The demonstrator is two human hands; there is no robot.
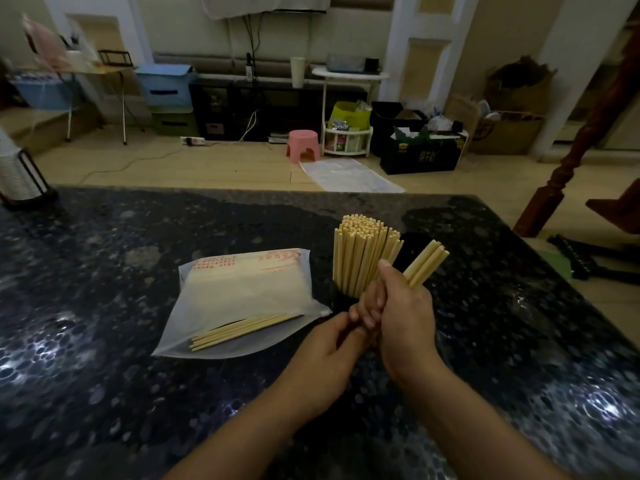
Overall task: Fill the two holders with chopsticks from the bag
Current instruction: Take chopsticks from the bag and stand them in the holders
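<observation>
A frosted plastic bag [242, 296] with red print lies on the dark stone counter [104, 306], several pale wooden chopsticks [242, 330] sticking out of its open near end. A dark holder [337, 296] right of the bag is packed with upright chopsticks [360, 251]. Behind them stands a second dark holder [414, 251], hard to make out. My right hand [405, 317] grips a small bunch of chopsticks [426, 266] tilted up to the right. My left hand [332, 344] holds the lower end of that bunch, fingers curled round it.
A wire-framed stack of white cups [17, 171] stands at the counter's far left corner. Beyond the counter's far edge lies the floor with a pink stool [303, 145], boxes and a white shelf. A wooden post [568, 161] rises at the right.
</observation>
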